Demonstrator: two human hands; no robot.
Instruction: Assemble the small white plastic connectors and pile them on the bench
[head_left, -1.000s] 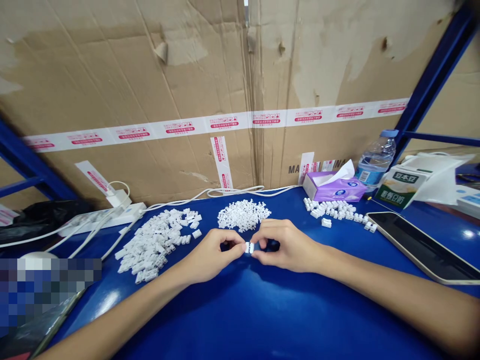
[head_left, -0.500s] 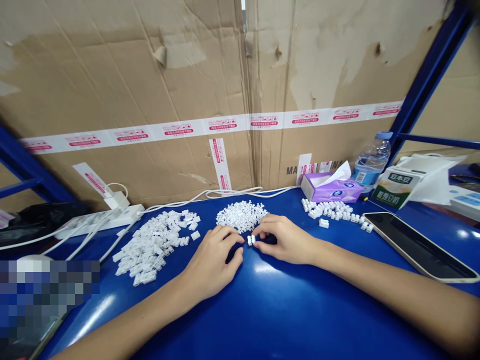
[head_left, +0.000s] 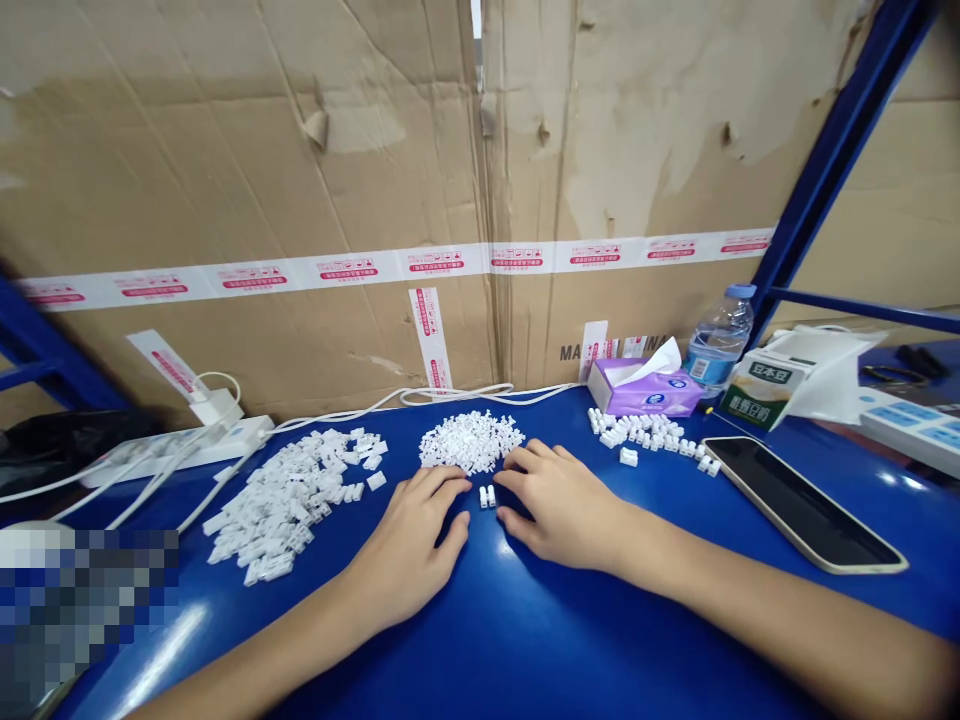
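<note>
A small white plastic piece like a two-way wire connector rests on the blue table between my hands. My left hand lies just left of it, fingers bent but apart from the thumb, holding nothing. On its other side my right hand is open, thumb and fingertips a little away from the connector. Right behind them is a heap of tiny white plastic parts, which the fingertips of both hands nearly reach. To the left spreads a larger pile of white connector housings.
Several white connectors lie at the right, before a purple tissue pack. Near them are a phone, a water bottle and a carton. A power strip with white cables stands left; cardboard rises behind.
My right thumb and finger have let go of the connector and opened away from it. My left hand has drawn slightly away. The whole view has shifted a little.
</note>
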